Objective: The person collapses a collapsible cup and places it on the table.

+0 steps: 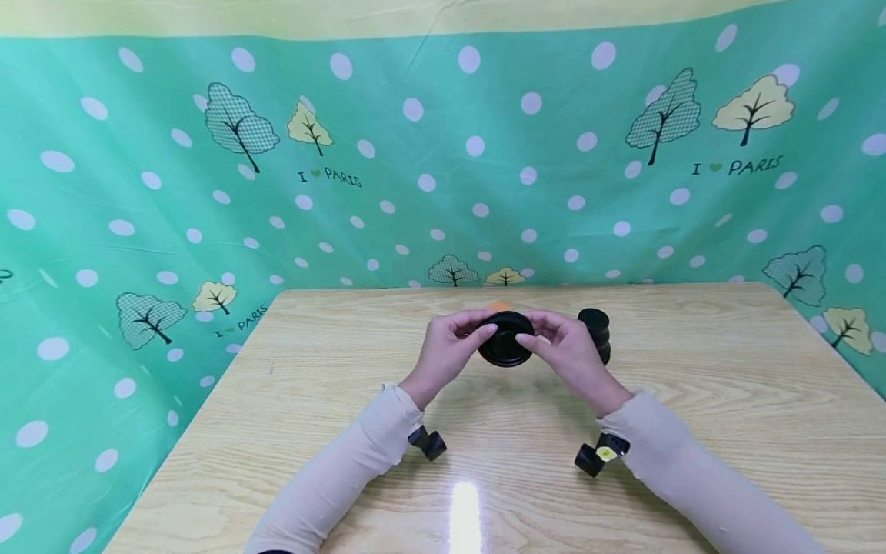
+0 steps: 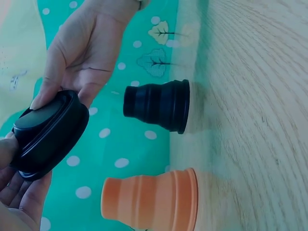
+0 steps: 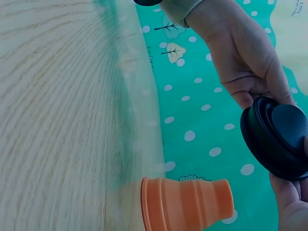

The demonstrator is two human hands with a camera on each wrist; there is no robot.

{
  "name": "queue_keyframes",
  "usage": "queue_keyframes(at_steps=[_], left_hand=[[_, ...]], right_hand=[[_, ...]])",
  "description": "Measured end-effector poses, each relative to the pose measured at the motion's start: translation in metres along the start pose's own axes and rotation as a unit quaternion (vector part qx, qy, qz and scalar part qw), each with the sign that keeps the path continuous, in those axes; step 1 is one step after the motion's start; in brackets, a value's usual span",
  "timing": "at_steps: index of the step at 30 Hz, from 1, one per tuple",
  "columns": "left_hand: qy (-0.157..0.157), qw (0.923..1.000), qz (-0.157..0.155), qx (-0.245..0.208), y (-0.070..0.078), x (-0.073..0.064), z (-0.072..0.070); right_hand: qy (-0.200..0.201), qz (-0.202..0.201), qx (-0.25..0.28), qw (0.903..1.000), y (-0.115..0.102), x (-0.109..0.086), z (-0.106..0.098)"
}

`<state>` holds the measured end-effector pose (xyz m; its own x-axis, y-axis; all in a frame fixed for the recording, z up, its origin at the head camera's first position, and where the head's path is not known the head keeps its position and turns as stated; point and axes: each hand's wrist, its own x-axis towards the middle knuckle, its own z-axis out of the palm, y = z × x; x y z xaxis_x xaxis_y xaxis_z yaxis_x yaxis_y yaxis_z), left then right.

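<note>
A black collapsible cup (image 1: 506,352), folded flat into a disc, is held above the table between both hands. My left hand (image 1: 448,348) pinches its left edge, thumb on the near face and fingers behind. On the opposite edge my right hand (image 1: 569,352) grips it the same way. The left wrist view shows the stepped rings of the folded cup (image 2: 50,134) from the side. Beyond the hands, an orange collapsible cup (image 2: 150,199) stands extended, wide rim down. A second black cup (image 2: 156,106), also extended and rim down, stands to its right.
The wooden table (image 1: 332,369) carries the standing cups toward its far side. In the head view the hands mostly cover the orange cup. A green dotted cloth (image 1: 388,154) hangs behind the table. Dark wrist cameras (image 1: 433,445) jut out below both forearms.
</note>
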<state>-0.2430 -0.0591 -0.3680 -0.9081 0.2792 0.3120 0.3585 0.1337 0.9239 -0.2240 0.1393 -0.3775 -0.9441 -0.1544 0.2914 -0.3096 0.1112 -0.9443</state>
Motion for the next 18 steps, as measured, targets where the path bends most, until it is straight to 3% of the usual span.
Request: queue_keyframes(at_steps=[8, 18], left_hand=[[-0.007, 0.9999, 0.005, -0.009, -0.0048, 0.0002, -0.0019], [-0.014, 0.9997, -0.016, -0.013, -0.0053, -0.0001, -0.0036]], right_hand=[[-0.003, -0.004, -0.009, 0.9999, -0.0011, -0.0004, -0.0005], [-0.015, -0.002, -0.016, 0.9997, -0.0003, 0.0, -0.0033]])
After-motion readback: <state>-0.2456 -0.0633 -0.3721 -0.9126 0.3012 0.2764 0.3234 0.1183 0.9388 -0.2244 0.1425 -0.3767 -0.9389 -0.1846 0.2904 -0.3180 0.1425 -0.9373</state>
